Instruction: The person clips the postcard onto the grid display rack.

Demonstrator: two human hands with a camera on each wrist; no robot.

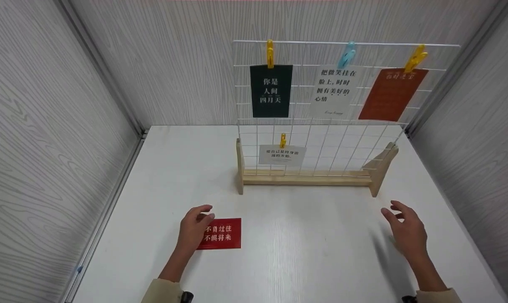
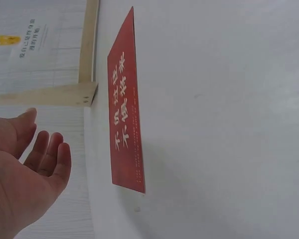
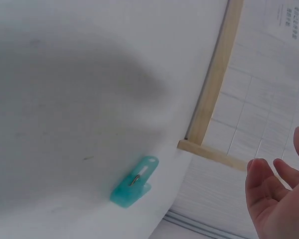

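My left hand (image 1: 193, 229) hovers over the left end of a red card (image 1: 226, 233) with white lettering that lies on the table. Its fingers are loosely bent and hold nothing; in the left wrist view a gap shows between the hand (image 2: 27, 174) and the card (image 2: 123, 114). On the right, my other hand (image 1: 407, 231) is raised above the table, fingers relaxed, nothing between them. A teal clothespin (image 3: 133, 183) lies on the tabletop near that hand in the right wrist view; in the head view the hand mostly hides it.
A white wire grid rack (image 1: 317, 145) on a wooden stand (image 1: 306, 180) stands at the back. Yellow clothespins (image 1: 270, 54) and a blue clothespin (image 1: 347, 54) hold a dark green card (image 1: 271, 107), white cards (image 1: 334, 101) and an orange-red card (image 1: 390, 97). Grey panels (image 1: 39, 126) enclose the table.
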